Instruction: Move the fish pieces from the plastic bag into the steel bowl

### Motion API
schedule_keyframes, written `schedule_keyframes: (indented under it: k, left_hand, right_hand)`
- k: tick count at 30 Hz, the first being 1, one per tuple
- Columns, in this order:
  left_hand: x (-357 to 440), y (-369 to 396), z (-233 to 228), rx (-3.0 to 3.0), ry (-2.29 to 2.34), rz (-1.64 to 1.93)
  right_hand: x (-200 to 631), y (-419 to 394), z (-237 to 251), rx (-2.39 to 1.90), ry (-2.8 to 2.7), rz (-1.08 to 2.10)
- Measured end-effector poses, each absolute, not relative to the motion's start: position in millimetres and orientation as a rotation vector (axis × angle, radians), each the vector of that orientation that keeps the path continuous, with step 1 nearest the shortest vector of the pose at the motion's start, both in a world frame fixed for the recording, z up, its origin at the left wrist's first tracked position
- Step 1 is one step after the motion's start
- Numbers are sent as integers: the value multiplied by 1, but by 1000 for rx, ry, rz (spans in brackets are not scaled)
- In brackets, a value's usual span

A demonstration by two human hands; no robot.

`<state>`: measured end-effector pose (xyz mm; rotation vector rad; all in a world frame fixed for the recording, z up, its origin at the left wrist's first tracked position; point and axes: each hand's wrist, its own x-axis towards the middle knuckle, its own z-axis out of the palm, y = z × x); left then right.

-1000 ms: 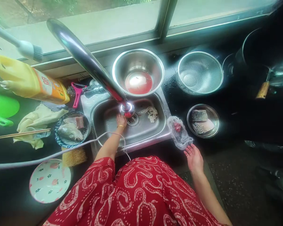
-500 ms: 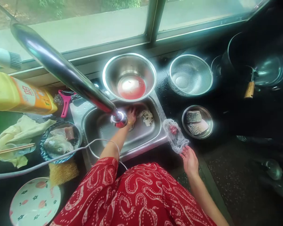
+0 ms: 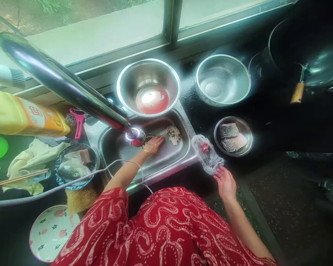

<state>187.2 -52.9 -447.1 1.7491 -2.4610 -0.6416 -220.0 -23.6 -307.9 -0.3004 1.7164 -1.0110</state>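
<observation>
Left hand [image 3: 153, 145]: flat in sink [image 3: 180, 157], fingers spread, gripping nothing; since a second ago shifted from drain, under tap [image 3: 63, 83], toward pale scraps [image 3: 173, 133] lying just right of it.
Right hand [image 3: 225, 183]: open, empty, near table edge; barely moved.
Plastic bag [image 3: 208, 154]: just beyond right fingers, not touching.
Steel bowl [image 3: 148, 87]: far rim of sink, red liquid inside.
Fish plate [image 3: 233, 136]: right, untouched.

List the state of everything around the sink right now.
Left hand: open, in the sink.
Right hand: open, touching the bag.
Bag: crumpled, on the sink edge.
Bowl: holds red liquid.
Colander: empty.
Dish: holds fish pieces.
</observation>
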Motion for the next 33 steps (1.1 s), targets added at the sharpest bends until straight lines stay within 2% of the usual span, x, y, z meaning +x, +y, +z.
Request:
schedule_keyframes:
  k: [3,7,9,12,14,16,21,28,33]
  left_hand:
    - [182,-56,-445,1820,-2445,-667]
    - [216,-15,-435,2062,-2223,-705]
    - [238,7,-429,2389,-1852,-623]
    - [253,19,-429,2826,-1049,-451]
    - [244,11,-436,2875,-853,-459]
    - [223,-2,-445,2794,-966,-515]
    - [178,-20,-449,2337,-1581,-531]
    - [175,-10,-442,2377,-2100,-792]
    - [173,-7,-432,2348,-2221,-526]
  right_hand:
    - [-219,-27,-302,-352,1689,-1012]
    - [-229,-27,-308,-414,1759,-1021]
    - [-233,-28,-315,-474,1819,-1021]
    - [-235,-33,-321,-600,1889,-995]
    - [-233,-37,-321,-648,1897,-972]
    - [-229,-40,-318,-656,1889,-969]
    - [-222,-41,-312,-680,1864,-1000]
    - [-219,-38,-318,-677,1841,-992]
    - [-217,-37,-313,-693,1794,-1001]
